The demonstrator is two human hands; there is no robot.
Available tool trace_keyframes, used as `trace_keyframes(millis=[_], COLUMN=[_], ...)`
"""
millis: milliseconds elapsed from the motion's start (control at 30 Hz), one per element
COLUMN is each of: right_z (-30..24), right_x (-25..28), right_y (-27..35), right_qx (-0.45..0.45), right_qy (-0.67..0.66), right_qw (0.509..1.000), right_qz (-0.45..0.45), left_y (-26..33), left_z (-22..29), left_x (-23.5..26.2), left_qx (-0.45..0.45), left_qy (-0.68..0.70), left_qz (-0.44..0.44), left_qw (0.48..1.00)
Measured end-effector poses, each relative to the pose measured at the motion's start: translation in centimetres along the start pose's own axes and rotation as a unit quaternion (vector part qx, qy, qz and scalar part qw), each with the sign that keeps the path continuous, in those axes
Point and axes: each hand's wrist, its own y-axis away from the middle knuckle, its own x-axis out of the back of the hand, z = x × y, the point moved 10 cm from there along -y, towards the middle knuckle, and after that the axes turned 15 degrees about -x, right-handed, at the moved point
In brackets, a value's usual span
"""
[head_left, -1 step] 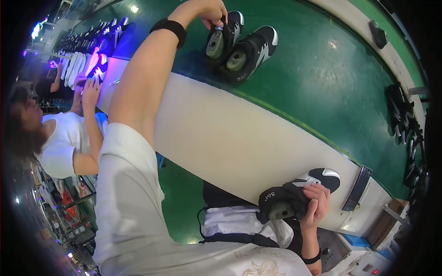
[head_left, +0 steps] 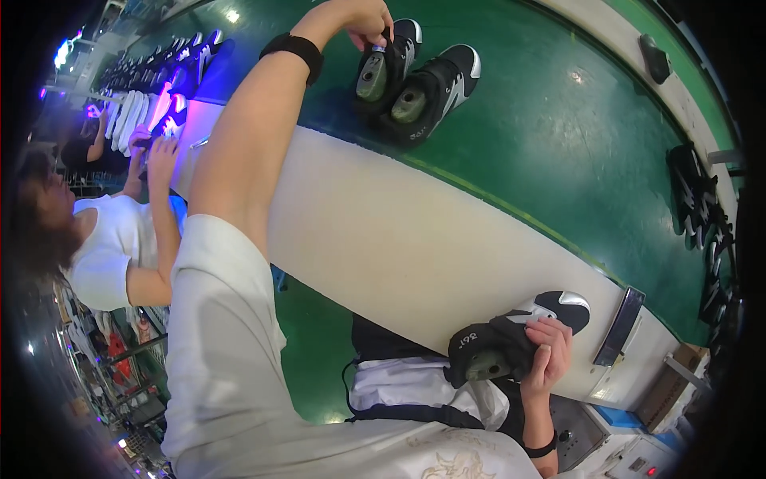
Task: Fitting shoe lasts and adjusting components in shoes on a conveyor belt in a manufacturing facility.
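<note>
My left arm reaches far across the bench to the green surface. There my left hand (head_left: 369, 22) pinches the collar of a black shoe (head_left: 405, 49) with a silver-white toe. Close beside it stands a matching shoe (head_left: 455, 80), its toe pointing away. Each has a grey-green last inside its opening. Near my body, my right hand (head_left: 549, 351) is closed around the side of another black shoe (head_left: 491, 339), held at the bench's near edge. A last shows in it too, its toe points to the far right, and pale marks are on its heel.
The pale bench (head_left: 383, 223) runs diagonally past me, with a dark upright plate (head_left: 620, 327) at its right. More dark shoes (head_left: 694, 195) line the far right. At left, a co-worker (head_left: 120, 247) handles a shoe under purple light, near rows of shoes (head_left: 159, 68).
The co-worker's hands at the left have shifted slightly. My own hands and the shoes they hold look unmoved.
</note>
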Motion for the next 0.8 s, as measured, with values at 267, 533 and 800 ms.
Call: trace_keyframes(millis=[267, 533, 800], right_z=[0.1, 0.1, 0.1], right_x=[0.2, 0.3, 0.5], right_y=[0.2, 0.0, 0.0], right_qx=[0.015, 0.009, 0.014], right_qy=[-0.008, -0.010, -0.015], right_qw=[1.000, 1.000, 1.000], right_qz=[-0.001, 0.000, -0.004], left_y=[5.8, 4.2, 0.2], left_z=[10.2, 10.2, 8.4], left_x=[-1.0, -4.4, -3.5], left_qx=[-0.307, -0.251, -0.244], left_qy=[-0.132, -0.098, -0.075], left_qz=[0.120, 0.120, 0.015], left_qw=[0.935, 0.956, 0.967])
